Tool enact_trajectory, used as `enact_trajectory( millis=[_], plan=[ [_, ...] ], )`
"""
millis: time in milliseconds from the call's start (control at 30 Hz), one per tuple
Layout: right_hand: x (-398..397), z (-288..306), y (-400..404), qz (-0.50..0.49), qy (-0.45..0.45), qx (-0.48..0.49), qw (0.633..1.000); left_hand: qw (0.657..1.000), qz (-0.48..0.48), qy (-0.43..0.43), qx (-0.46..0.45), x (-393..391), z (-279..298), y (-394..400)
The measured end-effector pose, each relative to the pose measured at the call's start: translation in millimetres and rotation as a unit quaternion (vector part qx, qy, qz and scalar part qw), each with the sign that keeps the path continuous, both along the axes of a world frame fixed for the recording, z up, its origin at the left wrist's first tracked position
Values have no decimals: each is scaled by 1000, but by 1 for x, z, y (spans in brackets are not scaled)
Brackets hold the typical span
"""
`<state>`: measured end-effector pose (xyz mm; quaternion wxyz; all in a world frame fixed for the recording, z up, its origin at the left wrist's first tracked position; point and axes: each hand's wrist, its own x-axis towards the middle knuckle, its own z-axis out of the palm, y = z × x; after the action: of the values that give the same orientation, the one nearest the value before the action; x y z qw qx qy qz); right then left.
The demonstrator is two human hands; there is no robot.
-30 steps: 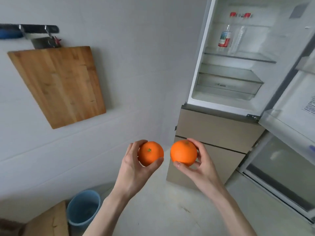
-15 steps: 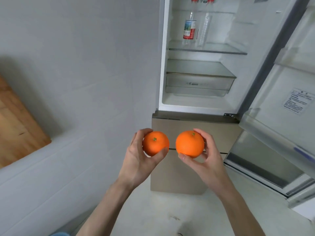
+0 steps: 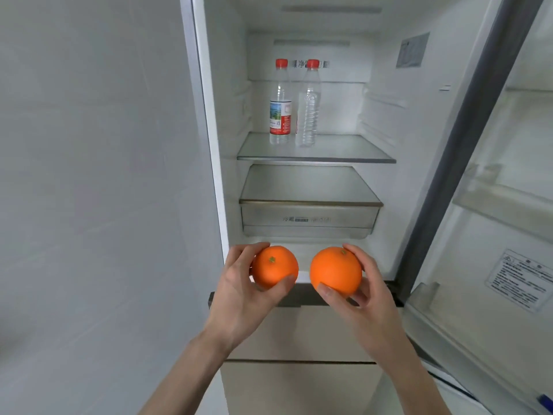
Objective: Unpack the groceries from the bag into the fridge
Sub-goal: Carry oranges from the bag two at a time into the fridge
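Two hands each grip one fruit: left hand (image 3: pixel 239 290) the left orange (image 3: pixel 274 266), right hand (image 3: pixel 369 298) the right orange (image 3: pixel 335 271).

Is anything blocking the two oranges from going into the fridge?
Nothing visible. The fridge door hangs open to the right, and the left orange and right orange face bare space. Two water bottles stand on the back left of the glass shelf.

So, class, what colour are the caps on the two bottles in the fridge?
Red, on both bottles' caps, seen clearly in the head view.
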<state>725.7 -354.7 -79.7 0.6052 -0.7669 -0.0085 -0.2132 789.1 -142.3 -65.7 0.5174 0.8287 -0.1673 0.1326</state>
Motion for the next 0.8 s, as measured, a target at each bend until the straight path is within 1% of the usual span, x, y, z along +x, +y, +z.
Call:
enact_trajectory(
  millis=[167, 267, 400, 633, 800],
  plan=[
    [53, 33, -35, -22, -15, -16, 1000, 999, 6, -23, -21, 55, 38, -38],
    [80, 53, -46, -22, -28, 3, 999, 999, 8, -34, -39, 83, 58, -56],
    [113, 67, -53, -31, -40, 7, 999, 998, 6, -51, -35, 116, 72, -70],
    [172, 56, -58, -18, -28, -29, 999, 999, -9, -44, -23, 176, 57, -76],
    [224, 35, -56, -45, -6, -53, 998, 1000, -3, -18, -20, 226, 30, -72]
  ],
)
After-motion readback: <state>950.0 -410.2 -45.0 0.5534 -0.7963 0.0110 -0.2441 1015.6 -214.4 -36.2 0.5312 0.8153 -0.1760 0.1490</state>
